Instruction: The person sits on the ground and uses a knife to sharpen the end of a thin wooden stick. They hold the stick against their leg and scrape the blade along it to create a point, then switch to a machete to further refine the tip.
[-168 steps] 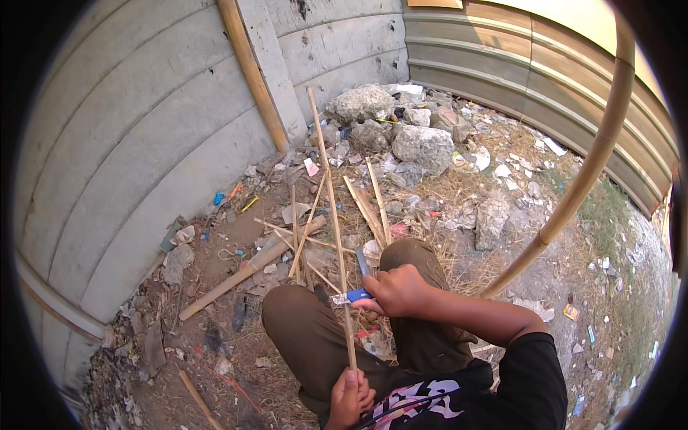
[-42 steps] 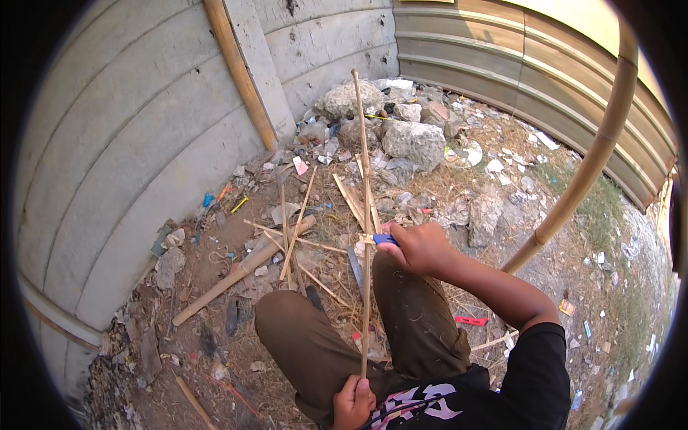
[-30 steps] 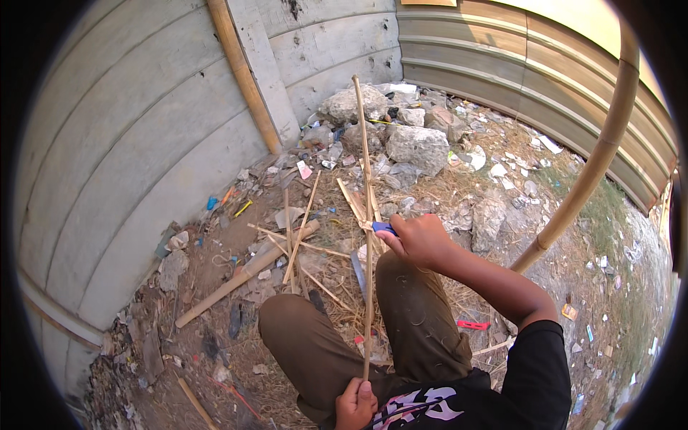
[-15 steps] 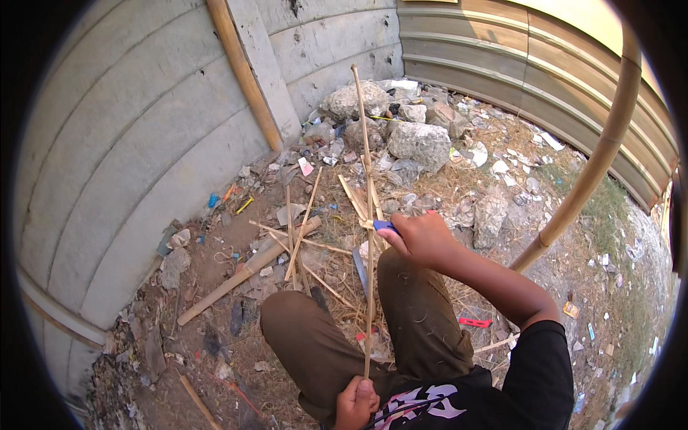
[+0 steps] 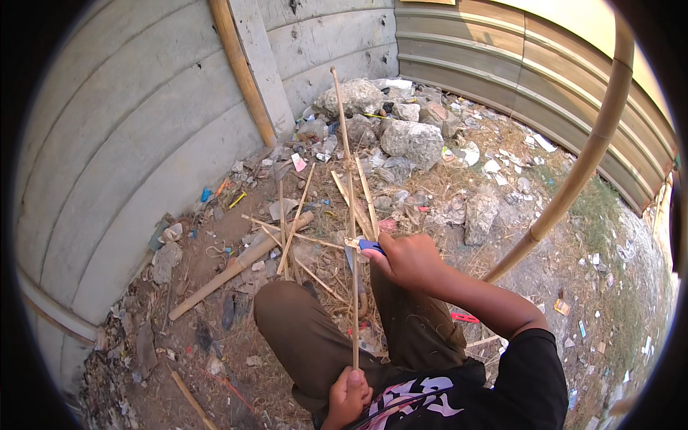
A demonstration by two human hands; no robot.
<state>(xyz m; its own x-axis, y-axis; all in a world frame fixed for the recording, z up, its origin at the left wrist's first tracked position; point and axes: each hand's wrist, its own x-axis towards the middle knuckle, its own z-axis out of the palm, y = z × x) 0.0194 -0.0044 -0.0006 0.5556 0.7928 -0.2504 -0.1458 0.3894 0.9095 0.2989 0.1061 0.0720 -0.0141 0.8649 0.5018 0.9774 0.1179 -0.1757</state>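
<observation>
A long, thin bamboo strip (image 5: 345,129) stretches from my lap out past my knees, its far tip over the rocks. My left hand (image 5: 349,393) is closed around its near end, close to my body. My right hand (image 5: 412,259) grips a blue-handled knife (image 5: 371,246), thumb along the handle. The knife's working end meets the strip about midway, by my right knee. A pale bit, like a shaving, shows there; the blade itself is hard to make out.
Split bamboo pieces (image 5: 297,219) and a thick bamboo pole (image 5: 236,268) lie on the littered ground ahead. A red tool (image 5: 464,317) rests beside my right leg. Rocks (image 5: 413,141) sit by the concrete wall (image 5: 129,129). A tall bamboo post (image 5: 566,193) leans at right.
My right hand and the knife have moved nearer to me along the strip. The strip's far end has swung left, partly because the view shifted. My left hand keeps its grip.
</observation>
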